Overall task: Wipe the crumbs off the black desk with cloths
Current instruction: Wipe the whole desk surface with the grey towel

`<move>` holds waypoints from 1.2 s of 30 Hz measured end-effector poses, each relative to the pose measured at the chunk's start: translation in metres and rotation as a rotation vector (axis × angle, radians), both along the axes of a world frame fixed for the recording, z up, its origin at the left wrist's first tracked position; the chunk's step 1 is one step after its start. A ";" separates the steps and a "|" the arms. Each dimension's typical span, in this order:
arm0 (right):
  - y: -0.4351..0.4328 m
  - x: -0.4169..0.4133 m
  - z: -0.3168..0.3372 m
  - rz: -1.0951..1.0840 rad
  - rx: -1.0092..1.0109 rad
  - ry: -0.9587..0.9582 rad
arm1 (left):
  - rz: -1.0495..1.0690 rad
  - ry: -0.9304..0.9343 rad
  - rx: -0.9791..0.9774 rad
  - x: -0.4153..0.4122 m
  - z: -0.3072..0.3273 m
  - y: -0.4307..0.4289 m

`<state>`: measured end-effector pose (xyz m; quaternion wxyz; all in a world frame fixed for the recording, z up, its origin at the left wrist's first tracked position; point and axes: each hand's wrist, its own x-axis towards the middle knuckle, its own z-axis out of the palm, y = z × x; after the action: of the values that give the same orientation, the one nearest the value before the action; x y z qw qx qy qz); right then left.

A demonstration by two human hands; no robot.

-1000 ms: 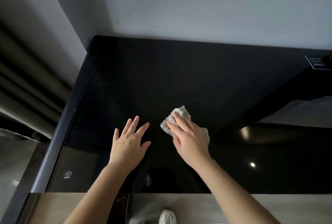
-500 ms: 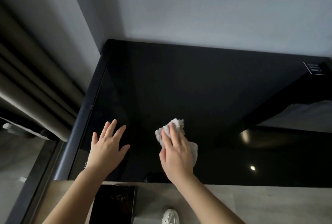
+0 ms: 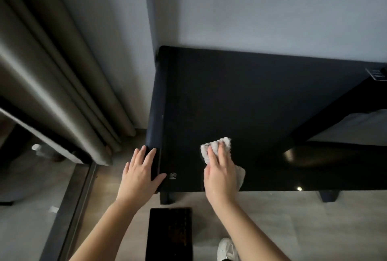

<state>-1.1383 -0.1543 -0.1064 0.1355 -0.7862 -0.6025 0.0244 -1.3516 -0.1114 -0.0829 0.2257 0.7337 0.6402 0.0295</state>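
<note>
In the head view we see our left hand (image 3: 140,174) lying flat, fingers spread, on the near left corner of the black table (image 3: 240,97); our right hand (image 3: 219,177) presses a crumpled white cloth (image 3: 222,143) with straight fingers onto the table's near part; a dark tray (image 3: 169,233) and a white shoe (image 3: 226,249) sit on the floor below.

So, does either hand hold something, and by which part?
Nothing is gripped. The right hand presses the cloth flat, over its middle; the left hand rests on the desk edge.
</note>
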 end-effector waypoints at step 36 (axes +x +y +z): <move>0.063 -0.038 0.008 -0.082 0.111 0.643 | -0.401 -0.104 0.395 -0.004 -0.022 0.025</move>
<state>-1.1766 -0.0916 -0.0983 0.3625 -0.7532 -0.4970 0.2331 -1.3558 -0.0867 -0.1047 0.1123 0.8730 0.4516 0.1461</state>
